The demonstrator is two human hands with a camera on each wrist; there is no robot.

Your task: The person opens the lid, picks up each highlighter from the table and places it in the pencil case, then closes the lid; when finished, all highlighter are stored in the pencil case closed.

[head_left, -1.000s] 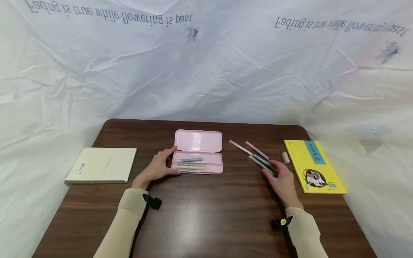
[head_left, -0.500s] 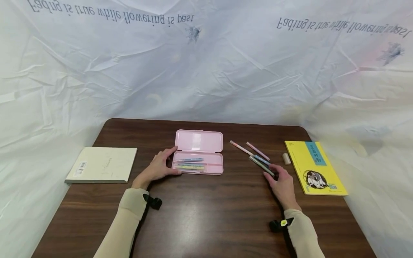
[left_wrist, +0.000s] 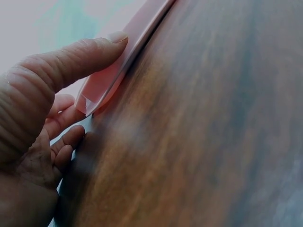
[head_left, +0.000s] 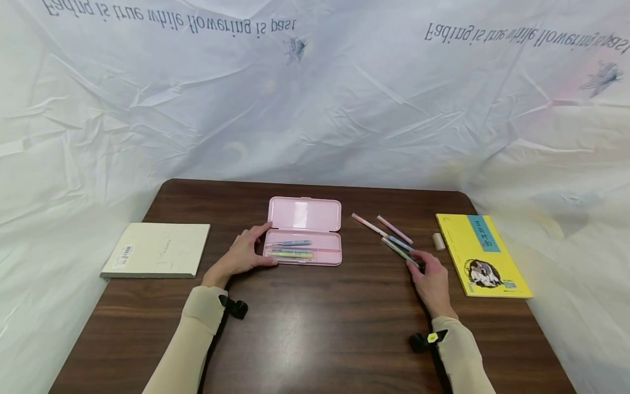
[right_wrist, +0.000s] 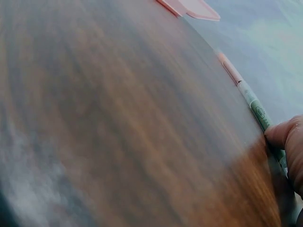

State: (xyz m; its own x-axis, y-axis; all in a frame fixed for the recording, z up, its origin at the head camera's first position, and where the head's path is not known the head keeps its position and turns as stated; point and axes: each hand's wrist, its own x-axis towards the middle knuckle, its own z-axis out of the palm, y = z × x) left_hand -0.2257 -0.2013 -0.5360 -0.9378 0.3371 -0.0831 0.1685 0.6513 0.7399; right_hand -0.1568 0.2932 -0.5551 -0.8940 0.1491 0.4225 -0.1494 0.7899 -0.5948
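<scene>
Pens (head_left: 395, 230) lie on the table (head_left: 315, 328) right of the open pencil case (head_left: 328, 257), whose left end the left hand (head_left: 241, 254) grips between thumb and fingers. The right hand (head_left: 432, 279) pinches a green pen (head_left: 395, 249) near its closer end; it looks light, stiff, perhaps slippery, best held mid-barrel.

Pencil case (head_left: 328, 257) looked smooth, glossy; plastic or metal unclear. Table (head_left: 344, 312) beneath it showed wood grain, soft sheen. Sheet (head_left: 315, 109) behind it looked creased; green pen (head_left: 395, 247) right of it, smooth plastic.
</scene>
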